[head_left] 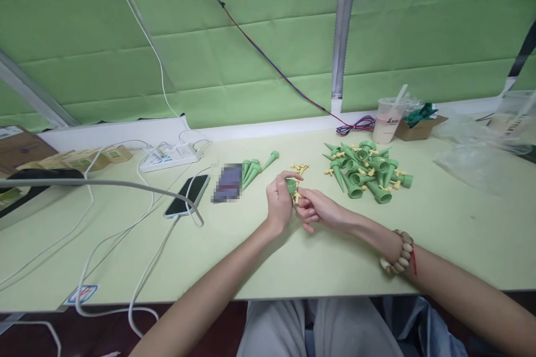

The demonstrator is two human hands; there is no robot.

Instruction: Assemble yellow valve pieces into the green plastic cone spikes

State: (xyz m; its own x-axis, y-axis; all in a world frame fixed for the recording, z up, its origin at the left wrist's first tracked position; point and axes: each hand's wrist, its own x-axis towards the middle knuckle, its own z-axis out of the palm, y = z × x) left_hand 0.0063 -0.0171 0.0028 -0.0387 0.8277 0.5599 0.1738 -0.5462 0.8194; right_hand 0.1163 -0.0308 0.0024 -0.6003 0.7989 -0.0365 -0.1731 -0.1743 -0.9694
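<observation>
L hand (280, 201) closed round small green plastic cone spike (291, 185); R hand (312, 209) pinches tiny yellow plastic peg (296, 197) just under it. Both prob. light, stiff; grip cone by wide rim.

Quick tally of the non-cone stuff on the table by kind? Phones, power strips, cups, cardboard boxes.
Black smartphone lying flat: 1
White power strip: 1
Clear plastic cup with straw: 1
Brown cardboard boxes: 2, one small at the back right, one flat at the left
Total: 5
</observation>
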